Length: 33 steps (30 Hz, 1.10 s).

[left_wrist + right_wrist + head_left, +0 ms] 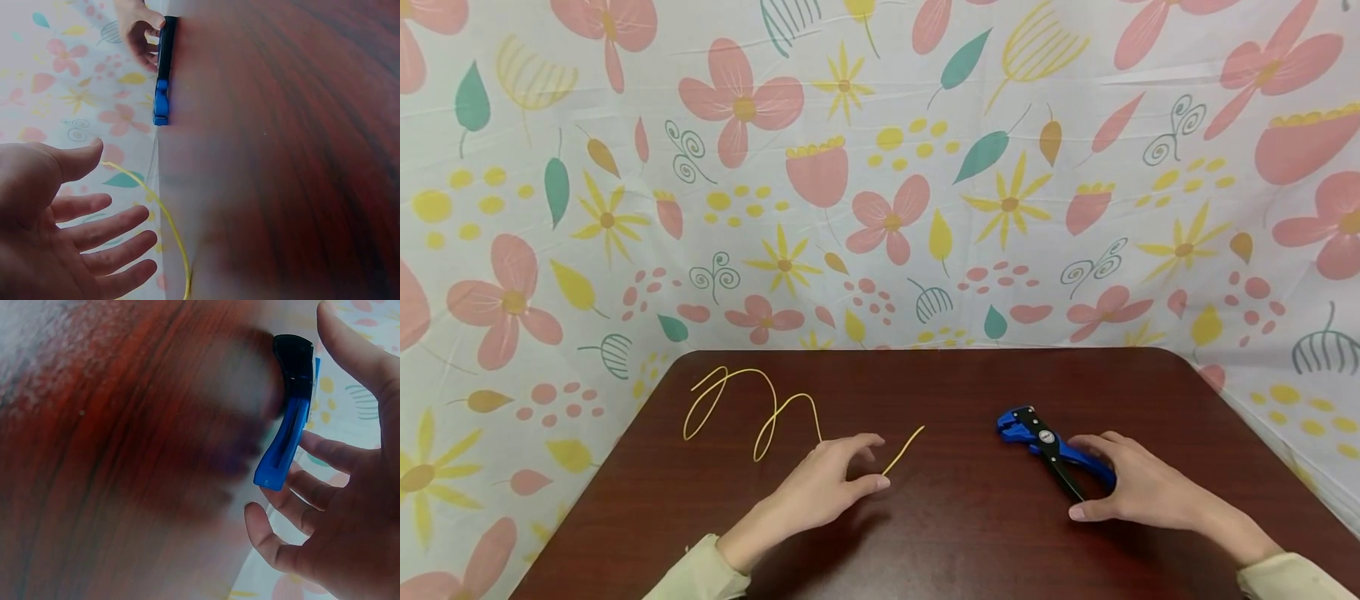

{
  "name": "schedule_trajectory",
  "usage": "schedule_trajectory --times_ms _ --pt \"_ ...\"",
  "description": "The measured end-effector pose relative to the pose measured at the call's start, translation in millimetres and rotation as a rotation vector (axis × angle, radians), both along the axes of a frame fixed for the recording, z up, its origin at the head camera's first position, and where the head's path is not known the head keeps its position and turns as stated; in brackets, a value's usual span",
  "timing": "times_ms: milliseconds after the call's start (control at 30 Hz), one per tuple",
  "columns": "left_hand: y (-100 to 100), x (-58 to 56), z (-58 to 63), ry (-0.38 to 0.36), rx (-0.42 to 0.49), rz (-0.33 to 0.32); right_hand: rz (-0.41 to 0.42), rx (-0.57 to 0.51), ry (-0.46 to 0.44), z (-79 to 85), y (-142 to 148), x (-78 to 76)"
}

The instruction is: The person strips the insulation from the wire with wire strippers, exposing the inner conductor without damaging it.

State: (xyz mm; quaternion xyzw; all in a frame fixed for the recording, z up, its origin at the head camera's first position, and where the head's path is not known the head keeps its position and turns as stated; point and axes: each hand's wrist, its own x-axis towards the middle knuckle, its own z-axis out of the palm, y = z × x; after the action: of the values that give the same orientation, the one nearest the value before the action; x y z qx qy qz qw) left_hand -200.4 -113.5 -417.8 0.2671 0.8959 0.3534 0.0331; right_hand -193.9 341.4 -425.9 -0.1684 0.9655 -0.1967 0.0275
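A thin yellow wire lies in loose loops on the left part of the table, its near end rising to the right. My left hand is over the wire, thumb and fingers apart; in the left wrist view the wire passes beyond the spread fingers, ungripped. To the right lies a blue and black wire stripper, its head pointing away and left. Around its handles hovers my right hand, thumb on the near side. From the right wrist, the fingers come close to the blue handle; contact cannot be told.
A dark reddish-brown table with rounded far corners bears everything. Behind it and along both sides hangs a white cloth printed with flowers and leaves. Pale sleeves cover the forearms.
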Motion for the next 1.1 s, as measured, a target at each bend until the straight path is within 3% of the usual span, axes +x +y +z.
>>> schedule_trajectory --times_ms 367,800,1100 --pt "12 -9.2 -1.7 -0.059 0.116 -0.045 0.081 -0.056 0.011 -0.1 4 -4.5" --pt "21 -15.5 -3.7 -0.072 0.129 -0.042 0.110 -0.087 -0.028 0.2 7 -8.6" --pt "27 -18.6 -3.2 -0.123 0.204 -0.058 0.145 -0.107 -0.026 0.0 10 -10.9"
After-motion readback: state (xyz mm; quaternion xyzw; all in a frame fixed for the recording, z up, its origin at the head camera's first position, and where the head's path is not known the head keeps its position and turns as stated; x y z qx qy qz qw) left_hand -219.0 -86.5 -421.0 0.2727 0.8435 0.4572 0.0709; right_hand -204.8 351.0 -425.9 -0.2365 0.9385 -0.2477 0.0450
